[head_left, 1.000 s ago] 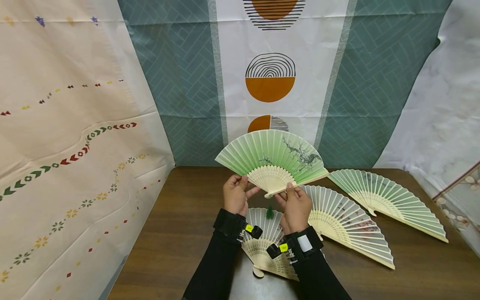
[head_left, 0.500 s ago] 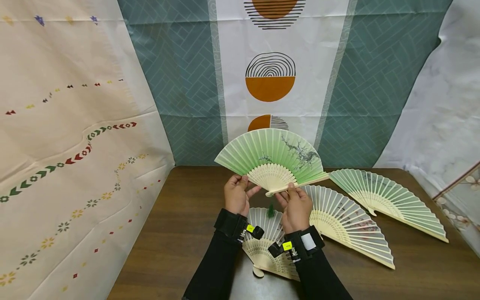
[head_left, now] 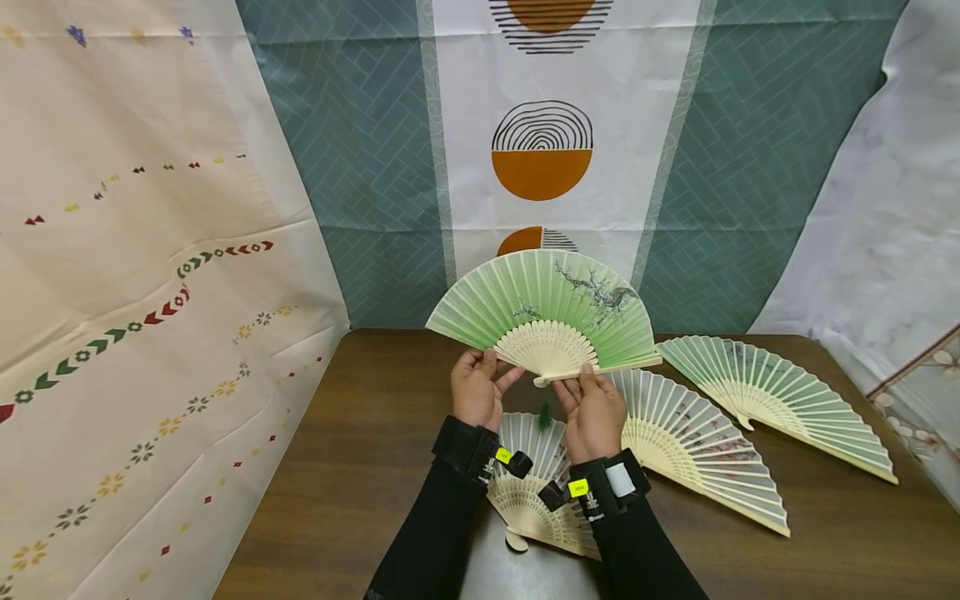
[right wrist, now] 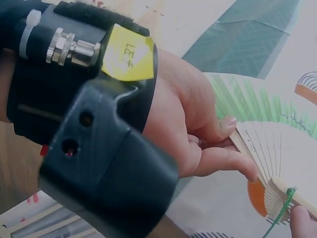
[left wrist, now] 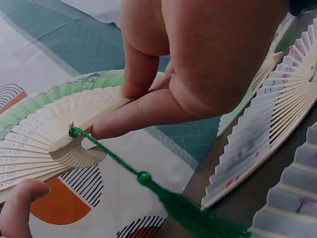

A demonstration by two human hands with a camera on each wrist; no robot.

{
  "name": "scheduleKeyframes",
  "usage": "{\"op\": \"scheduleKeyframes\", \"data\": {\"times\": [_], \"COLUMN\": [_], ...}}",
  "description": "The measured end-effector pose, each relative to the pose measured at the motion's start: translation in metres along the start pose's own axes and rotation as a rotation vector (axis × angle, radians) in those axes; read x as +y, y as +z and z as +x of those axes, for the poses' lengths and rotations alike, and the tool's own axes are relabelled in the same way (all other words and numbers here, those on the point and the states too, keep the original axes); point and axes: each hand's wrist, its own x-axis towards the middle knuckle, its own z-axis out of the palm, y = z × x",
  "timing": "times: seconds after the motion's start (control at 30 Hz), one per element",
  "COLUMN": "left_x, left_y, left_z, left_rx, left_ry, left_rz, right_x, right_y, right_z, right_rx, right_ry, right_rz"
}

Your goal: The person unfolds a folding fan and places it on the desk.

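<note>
An unfolded green folding fan [head_left: 540, 287] with a dark branch print is held up above the table, its arc toward the back. My left hand [head_left: 476, 390] pinches its left outer rib between thumb and fingers, with the index finger stretched out near the pivot. On the right outer rib, my right hand [head_left: 597, 417] grips with the thumb in front and fingers behind. A green tassel [left wrist: 183, 208] hangs by a cord from the pivot. The right wrist view shows the left hand [right wrist: 188, 119] at the pale rib; some of its fingers are hidden.
On the brown table [head_left: 360, 467] lie a white fan [head_left: 517, 500] partly under my forearms, a white printed fan [head_left: 697, 442] to the right, and a pale green fan [head_left: 787, 392] at the back right. Patterned cloths [head_left: 360, 208] hang behind and beside the table.
The held fan has risen slightly and tilted a little more upright, both hands moving a touch up with it. The fans on the table stay put.
</note>
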Motion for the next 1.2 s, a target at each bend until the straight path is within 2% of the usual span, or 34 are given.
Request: {"op": "scheduleKeyframes", "data": {"times": [0.3,0.53,0.87,1.2], "left_x": [-0.002,-0.0036,-0.0079,-0.0069], "left_y": [0.0004,0.0021,0.0035,0.0023], "left_z": [-0.0018,-0.0009,0.0008,0.0033], "left_rx": [-0.002,0.028,0.062,0.094], "left_ry": [-0.014,-0.043,-0.043,-0.044], "left_rz": [-0.04,-0.09,-0.135,-0.169], "right_x": [-0.0014,0.0004,0.0016,0.0046], "right_y": [-0.0012,-0.0015,-0.0007,-0.0011], "right_z": [-0.0002,-0.0007,-0.0001,0.0031], "right_rx": [-0.018,-0.015,-0.028,-0.026], "right_ry": [0.0,-0.005,-0.008,-0.005], "right_rz": [0.025,0.069,0.106,0.08]}}
